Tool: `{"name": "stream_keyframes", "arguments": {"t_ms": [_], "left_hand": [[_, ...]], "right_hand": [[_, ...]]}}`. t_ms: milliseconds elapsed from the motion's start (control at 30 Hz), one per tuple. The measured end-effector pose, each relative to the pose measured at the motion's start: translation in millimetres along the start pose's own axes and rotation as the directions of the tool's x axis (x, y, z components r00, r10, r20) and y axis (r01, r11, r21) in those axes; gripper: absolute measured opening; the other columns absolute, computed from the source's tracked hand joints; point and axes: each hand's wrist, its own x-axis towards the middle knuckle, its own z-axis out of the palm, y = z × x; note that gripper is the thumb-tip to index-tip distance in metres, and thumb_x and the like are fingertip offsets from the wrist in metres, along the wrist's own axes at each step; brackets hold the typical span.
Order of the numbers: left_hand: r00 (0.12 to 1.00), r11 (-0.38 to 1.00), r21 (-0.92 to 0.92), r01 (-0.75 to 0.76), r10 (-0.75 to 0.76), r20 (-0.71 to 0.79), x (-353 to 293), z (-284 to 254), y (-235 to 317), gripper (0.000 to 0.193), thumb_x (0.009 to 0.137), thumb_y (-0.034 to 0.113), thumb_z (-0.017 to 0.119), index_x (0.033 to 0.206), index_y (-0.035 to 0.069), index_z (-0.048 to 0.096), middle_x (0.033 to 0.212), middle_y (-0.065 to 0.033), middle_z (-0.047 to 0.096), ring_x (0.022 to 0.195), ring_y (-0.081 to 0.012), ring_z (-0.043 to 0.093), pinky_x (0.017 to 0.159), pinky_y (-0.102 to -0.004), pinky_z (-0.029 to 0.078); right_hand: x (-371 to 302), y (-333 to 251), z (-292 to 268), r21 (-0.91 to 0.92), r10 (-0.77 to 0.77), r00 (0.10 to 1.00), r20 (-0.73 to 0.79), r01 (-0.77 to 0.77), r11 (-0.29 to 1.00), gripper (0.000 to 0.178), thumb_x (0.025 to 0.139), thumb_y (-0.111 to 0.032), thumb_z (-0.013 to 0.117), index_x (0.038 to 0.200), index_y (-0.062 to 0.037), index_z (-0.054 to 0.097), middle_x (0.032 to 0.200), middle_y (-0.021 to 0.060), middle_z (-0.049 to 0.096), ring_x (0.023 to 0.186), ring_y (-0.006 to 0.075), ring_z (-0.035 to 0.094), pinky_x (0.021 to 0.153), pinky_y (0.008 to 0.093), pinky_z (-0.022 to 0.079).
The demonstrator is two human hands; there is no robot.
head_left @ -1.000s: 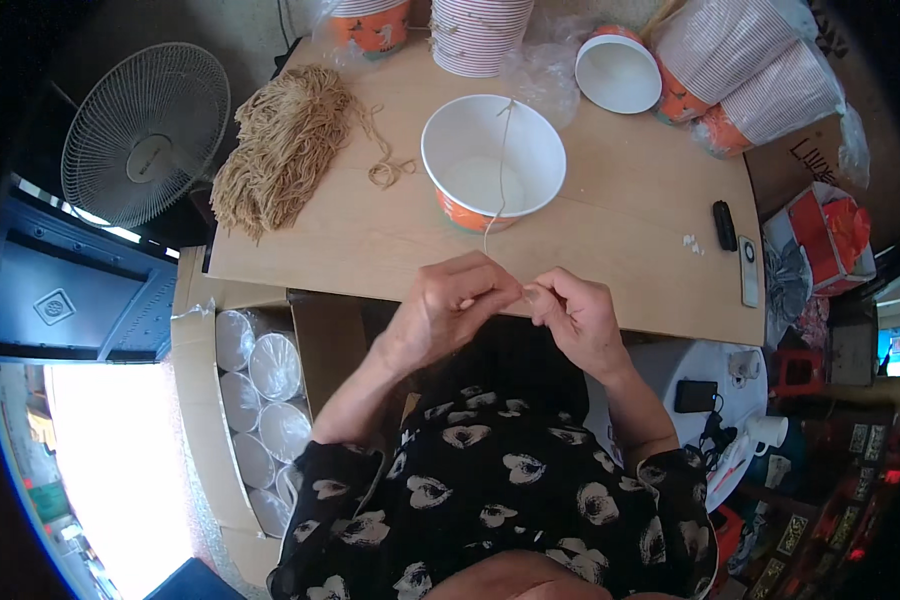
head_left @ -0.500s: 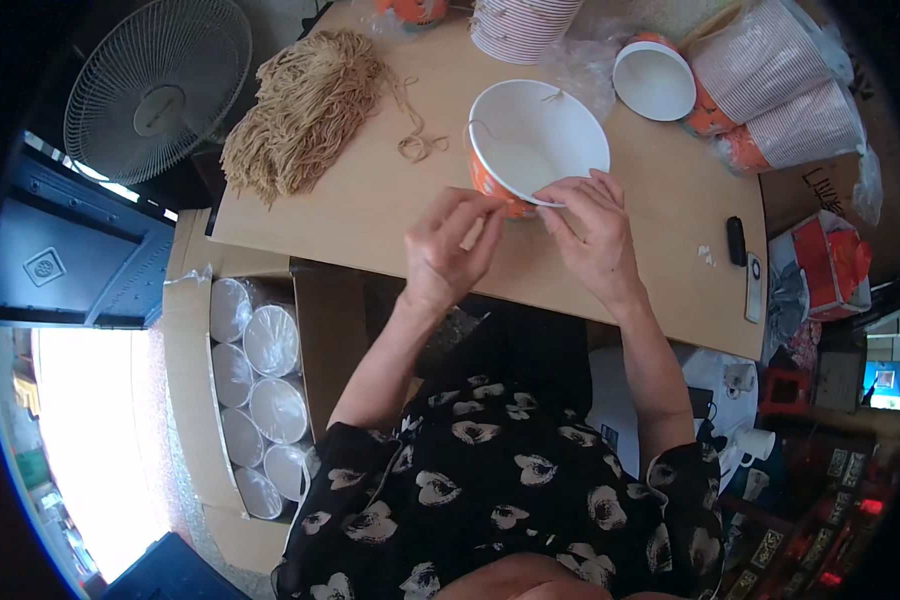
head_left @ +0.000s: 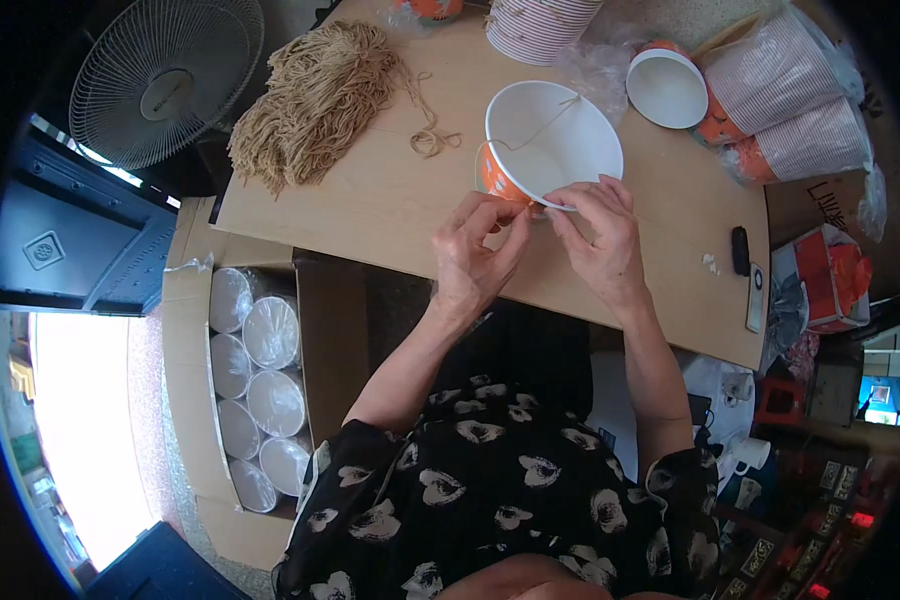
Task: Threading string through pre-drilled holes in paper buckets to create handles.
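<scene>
A large paper bucket [head_left: 570,150], white inside and orange printed outside, sits tilted near the table's front edge. From its far rim a thin tan string [head_left: 542,132] crosses the opening and passes over the left side, down toward my left hand [head_left: 480,245]. That hand is closed in a pinch just below the near rim; the string's end is hidden by the fingers. My right hand [head_left: 602,240] grips the near rim, thumb and fingers close to the left fingertips. Behind and left lies a bundle of tan strings [head_left: 320,105], with a loose strand [head_left: 432,140] beside it.
Another paper bucket [head_left: 667,90] lies on its side at the back right, beside bagged bucket stacks [head_left: 795,105]. One more stack [head_left: 540,25] stands at the back. A black-handled cutter [head_left: 740,250] lies at right. Left are a fan [head_left: 165,95] and a carton [head_left: 192,400] of wrapped buckets.
The whole view has shifted slightly. My hands have drawn closer together at the near rim, and the string inside the bucket now spans the opening in a longer line.
</scene>
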Motion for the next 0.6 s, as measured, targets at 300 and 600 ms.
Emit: {"name": "stream_keyframes", "arguments": {"t_ms": [300, 600], "left_hand": [[0.999, 0.999, -0.007, 0.044, -0.044, -0.002, 2, 7, -2, 0.006, 0.084, 0.002, 0.075, 0.089, 0.0, 0.072, 0.081, -0.0084, 0.069, 0.068, -0.0129, 0.064, 0.063, -0.0256, 0.053], [0.999, 0.999, 0.041, 0.033, -0.034, 0.022, 7, 9, -2, 0.005, 0.084, 0.003, 0.075, 0.087, 0.0, 0.072, 0.081, -0.008, 0.069, 0.067, -0.0128, 0.064, 0.063, -0.0254, 0.053]], "right_hand": [[-1, 0, -1, 0.002, 0.001, 1.0, 0.011, -0.001, 1.0, 0.012, 0.087, -0.009, 0.072, 0.099, -0.0075, 0.069, 0.096, 0.0057, 0.072, 0.097, 0.0224, 0.067, 0.105, 0.0456, 0.036], [22, 12, -13, 0.261, 0.22, 0.932, 0.288, -0.297, 0.918, 0.015, 0.095, -0.01, 0.063, 0.106, -0.0024, 0.07, 0.091, 0.0103, 0.072, 0.083, 0.0261, 0.07, 0.079, 0.034, 0.053]]}}
